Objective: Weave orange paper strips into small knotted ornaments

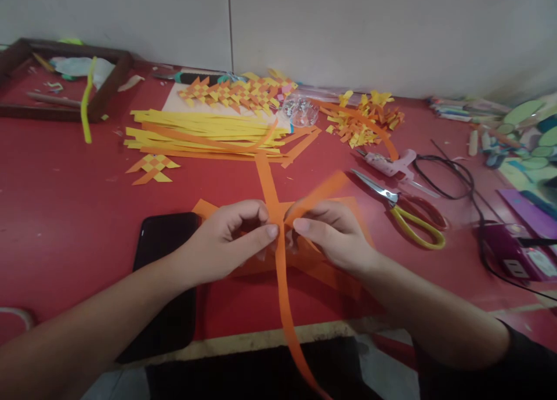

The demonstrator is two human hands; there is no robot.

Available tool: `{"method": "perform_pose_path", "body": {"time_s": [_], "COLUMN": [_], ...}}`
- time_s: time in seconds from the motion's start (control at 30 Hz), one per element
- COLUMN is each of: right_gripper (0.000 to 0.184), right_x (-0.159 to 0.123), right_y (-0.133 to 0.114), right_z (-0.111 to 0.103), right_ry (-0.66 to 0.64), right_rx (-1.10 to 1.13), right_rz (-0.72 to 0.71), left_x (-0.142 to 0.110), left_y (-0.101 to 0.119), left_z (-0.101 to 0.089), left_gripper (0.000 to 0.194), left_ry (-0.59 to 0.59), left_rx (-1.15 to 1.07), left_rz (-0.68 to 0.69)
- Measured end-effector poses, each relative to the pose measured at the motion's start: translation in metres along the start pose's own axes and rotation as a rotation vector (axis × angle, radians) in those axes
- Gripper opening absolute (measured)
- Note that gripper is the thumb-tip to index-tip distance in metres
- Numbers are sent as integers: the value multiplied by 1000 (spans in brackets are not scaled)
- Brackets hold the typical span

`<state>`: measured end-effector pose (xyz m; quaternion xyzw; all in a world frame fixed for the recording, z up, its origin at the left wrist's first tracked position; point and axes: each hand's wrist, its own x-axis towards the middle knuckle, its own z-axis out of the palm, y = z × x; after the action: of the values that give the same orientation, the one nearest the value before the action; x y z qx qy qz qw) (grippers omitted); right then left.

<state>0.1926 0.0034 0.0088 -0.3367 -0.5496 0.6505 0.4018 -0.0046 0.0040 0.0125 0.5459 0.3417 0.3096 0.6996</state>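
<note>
Orange paper strips [284, 290] cross between my two hands, above the front of the red table. One strip runs from the far side down past the table edge; another slants up to the right, slightly blurred. My left hand [237, 232] pinches the crossing from the left, thumb on top. From the other side my right hand [333, 229] grips the slanting strip between thumb and fingers. Some fingertips are hidden behind the paper. Beneath my hands lie orange paper sheets [357, 211]. A black phone [167, 237] rests under my left forearm.
Scissors [398, 208] and a pink glue gun [391, 162] with a black cord lie at right. Beyond my hands are yellow paper strips [204, 127], woven paper pieces [235, 95] and a small woven piece [154, 168]. A brown frame [65, 111] stands far left.
</note>
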Motion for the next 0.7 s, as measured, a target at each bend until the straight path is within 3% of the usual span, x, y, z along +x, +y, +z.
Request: {"method": "perform_pose_path", "body": {"time_s": [0.17, 0.4, 0.6, 0.7], "right_gripper": [22, 29, 26, 26], "right_x": [0, 0, 1, 2], "right_y": [-1, 0, 1, 1], "right_z": [2, 2, 1, 1], "right_ry": [-36, 56, 79, 94], "right_rx": [-1, -133, -132, -129], "right_rz": [10, -41, -51, -24], "left_x": [1, 2, 3, 2], "left_y": [-1, -1, -2, -3], "left_z": [1, 0, 0, -2], "left_gripper": [21, 24, 26, 27], "left_ry": [9, 55, 109, 105], "left_rx": [37, 80, 86, 74], "left_rz": [74, 91, 63, -13]}}
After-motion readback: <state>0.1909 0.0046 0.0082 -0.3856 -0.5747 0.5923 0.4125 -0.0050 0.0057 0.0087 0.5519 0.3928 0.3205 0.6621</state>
